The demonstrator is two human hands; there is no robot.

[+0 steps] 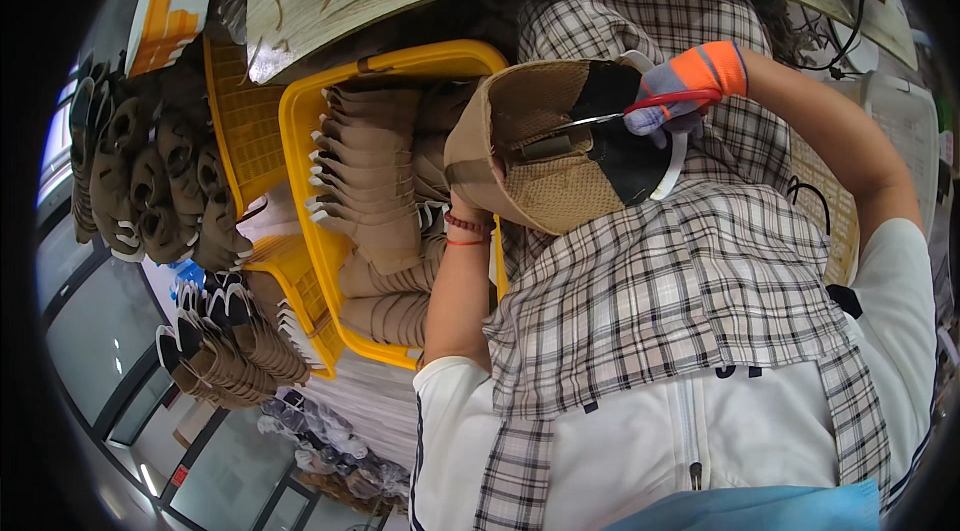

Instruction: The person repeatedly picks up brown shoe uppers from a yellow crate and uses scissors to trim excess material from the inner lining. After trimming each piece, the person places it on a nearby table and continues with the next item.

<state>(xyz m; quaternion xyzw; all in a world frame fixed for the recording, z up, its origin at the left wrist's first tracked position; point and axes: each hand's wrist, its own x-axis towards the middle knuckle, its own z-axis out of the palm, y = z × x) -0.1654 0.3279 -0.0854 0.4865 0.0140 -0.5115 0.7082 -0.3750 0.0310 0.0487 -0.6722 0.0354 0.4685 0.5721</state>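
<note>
A brown shoe upper point(468, 141) is held up over my lap, its opening turned toward me. Tan mesh lining point(560, 193) shows inside, with a black section and a white edge at its right end. My left hand point(468, 208) grips the upper from its left side; most of the fingers are hidden behind it. A beaded bracelet circles that wrist. My right hand point(682, 91), in an orange and grey glove, is closed round red-handled scissors point(690, 98). Their blades reach leftward into the upper, by a small dark tab point(548, 148) on the lining.
Left of me stands a yellow basket point(292, 146) packed with stacked brown uppers point(365, 181). More yellow crates point(300, 276) and hanging bunches of uppers point(165, 186) lie beyond. A wood-patterned tabletop point(400, 1) runs along the far side. A pale basket point(895, 121) is at the right.
</note>
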